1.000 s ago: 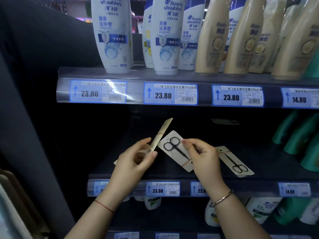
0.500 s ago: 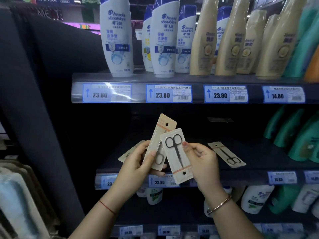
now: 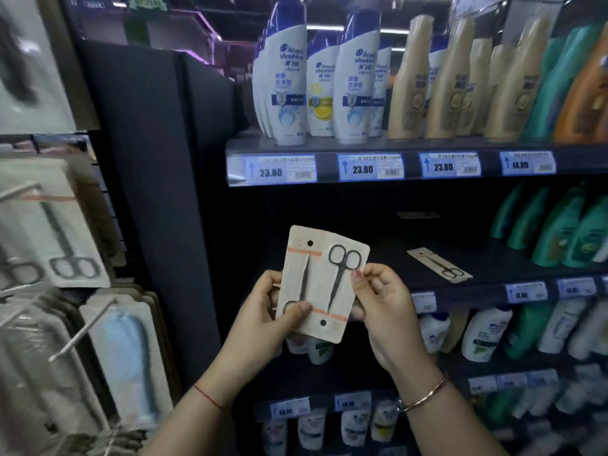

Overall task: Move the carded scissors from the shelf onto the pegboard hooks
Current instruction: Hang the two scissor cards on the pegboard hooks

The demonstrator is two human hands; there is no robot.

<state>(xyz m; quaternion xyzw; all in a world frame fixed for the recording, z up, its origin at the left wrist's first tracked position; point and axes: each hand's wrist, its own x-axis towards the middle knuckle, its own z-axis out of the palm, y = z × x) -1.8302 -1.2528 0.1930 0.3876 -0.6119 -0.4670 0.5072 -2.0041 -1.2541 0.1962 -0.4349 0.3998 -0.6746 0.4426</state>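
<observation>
In the head view, two carded scissors are held together at the centre of the frame, in front of the dark middle shelf (image 3: 493, 268). The left card (image 3: 297, 278) hangs hole-up, its punched hole near the top edge. The right card (image 3: 342, 284) overlaps it and is turned the other way, handles up and hole at the bottom. The left hand (image 3: 263, 311) pinches the lower left of the pair, thumb closed over the front. The right hand (image 3: 385, 301) grips the right edge, its fingers (image 3: 358, 278) closed on the card's face.

A third card (image 3: 439, 265) lies flat on the shelf at centre right, well apart from the hands.

The pegboard hooks (image 3: 82, 330) jut out at the lower left of the frame, blurred, with carded goods (image 3: 56, 232) hanging above them.

To do this step well, the right card should probably be turned end for end so both holes line up at the top. With the holes stacked, the pair could be carried left and threaded over a bare hook tip squarely, card faces outward. Keep the pinch low on the cards, clear of the holes, so the hook is not blocked.
</observation>
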